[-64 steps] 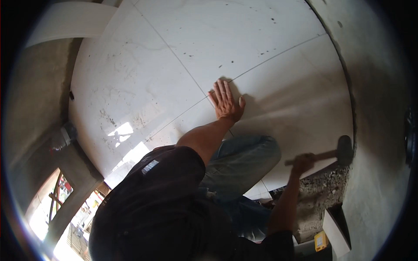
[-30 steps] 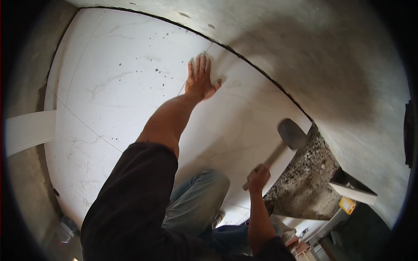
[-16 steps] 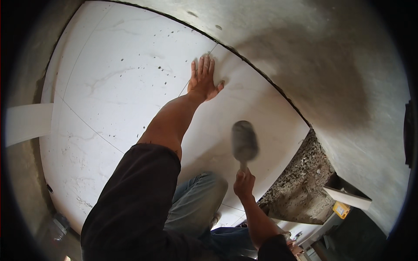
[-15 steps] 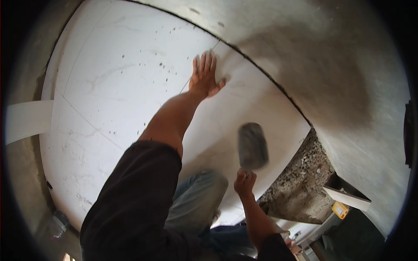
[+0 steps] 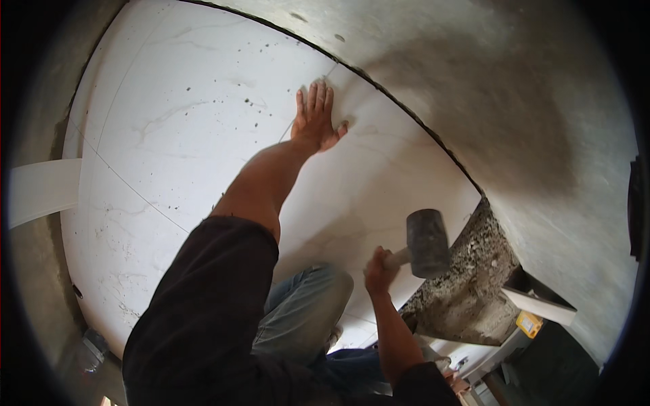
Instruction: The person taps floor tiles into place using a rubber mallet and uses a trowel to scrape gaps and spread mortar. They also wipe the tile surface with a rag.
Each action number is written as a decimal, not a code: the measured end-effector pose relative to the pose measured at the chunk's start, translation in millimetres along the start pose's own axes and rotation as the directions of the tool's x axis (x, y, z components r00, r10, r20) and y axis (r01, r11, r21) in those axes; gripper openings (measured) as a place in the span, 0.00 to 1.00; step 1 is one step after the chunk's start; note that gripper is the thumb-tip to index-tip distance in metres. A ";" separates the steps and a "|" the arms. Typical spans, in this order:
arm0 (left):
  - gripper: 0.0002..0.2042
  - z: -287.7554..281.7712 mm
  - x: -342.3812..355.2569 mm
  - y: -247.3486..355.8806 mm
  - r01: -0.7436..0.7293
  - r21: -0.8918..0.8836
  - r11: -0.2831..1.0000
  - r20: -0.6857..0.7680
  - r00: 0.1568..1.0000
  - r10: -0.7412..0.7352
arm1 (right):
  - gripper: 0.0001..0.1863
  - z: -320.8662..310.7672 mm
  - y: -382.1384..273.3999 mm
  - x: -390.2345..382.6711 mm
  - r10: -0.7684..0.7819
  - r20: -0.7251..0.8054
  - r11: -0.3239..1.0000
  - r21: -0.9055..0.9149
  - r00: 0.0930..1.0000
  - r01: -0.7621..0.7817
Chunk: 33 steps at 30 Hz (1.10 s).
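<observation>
Right hand point(image 5: 380, 272), lower centre: fingers closed around mallet point(image 5: 428, 243). Left hand point(image 5: 315, 123), upper centre: fingers spread, flat on white tiles point(image 5: 379, 172).

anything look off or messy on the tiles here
Yes, a little: dark specks lie scattered over the pale tile to the left of the left hand, looking like loose dirt against its light surface. I can't make out any crack in it.

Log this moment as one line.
left hand: spread on white tiles | right hand: gripping grey mallet by handle | rough grey bed: exposed beside tiles
</observation>
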<state>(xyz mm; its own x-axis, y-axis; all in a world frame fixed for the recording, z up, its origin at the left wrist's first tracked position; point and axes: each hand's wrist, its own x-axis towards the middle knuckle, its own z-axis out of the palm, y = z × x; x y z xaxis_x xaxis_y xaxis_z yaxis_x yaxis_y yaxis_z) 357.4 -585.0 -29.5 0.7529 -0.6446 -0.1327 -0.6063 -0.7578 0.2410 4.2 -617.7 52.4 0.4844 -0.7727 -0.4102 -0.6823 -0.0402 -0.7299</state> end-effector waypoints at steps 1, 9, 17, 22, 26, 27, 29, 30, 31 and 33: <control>0.42 -4.0 -1.5 5.5 0.002 0.033 0.999 0.052 0.999 -0.003 | 0.19 6.1 29.3 -3.4 -0.057 0.034 0.994 -0.093 0.998 0.060; 0.43 -11.9 25.4 -7.5 -0.054 0.088 0.995 0.048 0.998 0.050 | 0.19 15.1 35.8 6.6 -0.143 0.080 0.964 -0.216 0.986 0.158; 0.44 -10.9 59.2 -13.1 -0.092 0.124 0.988 -0.071 0.992 0.101 | 0.21 16.6 16.4 -0.9 0.002 0.045 0.990 -0.138 0.999 0.004; 0.41 0.4 80.8 -4.5 -0.173 0.110 0.979 -0.158 0.969 0.189 | 0.19 12.8 64.5 -9.0 -0.265 0.000 0.944 -0.205 0.964 0.260; 0.39 -2.9 75.6 -13.8 -0.119 0.281 0.952 -0.062 0.988 0.142 | 0.15 1.8 11.5 -1.7 0.077 0.029 0.992 -0.104 0.997 -0.074; 0.39 -4.8 76.4 -7.7 -0.107 0.291 0.951 -0.039 0.992 0.123 | 0.13 -2.4 5.3 -7.1 0.045 0.006 0.998 0.038 0.999 -0.045; 0.38 -5.9 74.8 5.0 -0.108 0.310 0.944 0.005 0.994 0.112 | 0.13 -2.1 42.3 -11.8 0.112 0.076 0.989 -0.109 0.991 -0.104; 0.38 -6.6 76.4 3.0 -0.096 0.328 0.940 0.021 0.995 0.094 | 0.13 -1.2 40.8 -6.1 0.160 0.174 0.961 -0.254 0.972 -0.112; 0.38 -7.3 78.6 2.5 -0.112 0.327 0.938 0.015 0.993 0.113 | 0.14 -2.1 37.1 -7.5 0.277 0.135 0.947 -0.209 0.951 -0.246; 0.38 -2.2 74.9 -1.1 -0.106 0.325 0.940 -0.015 0.993 0.117 | 0.15 1.2 24.8 -12.2 0.009 -0.003 0.994 -0.107 1.000 -0.009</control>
<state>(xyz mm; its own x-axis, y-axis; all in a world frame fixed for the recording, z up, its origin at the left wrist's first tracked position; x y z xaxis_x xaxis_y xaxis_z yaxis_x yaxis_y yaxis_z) 415.0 -632.2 -37.6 0.6806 -0.7273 -0.0888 -0.7326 -0.6768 -0.0722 -18.0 -608.6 38.7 0.4768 -0.7749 -0.4149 -0.7413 -0.1009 -0.6635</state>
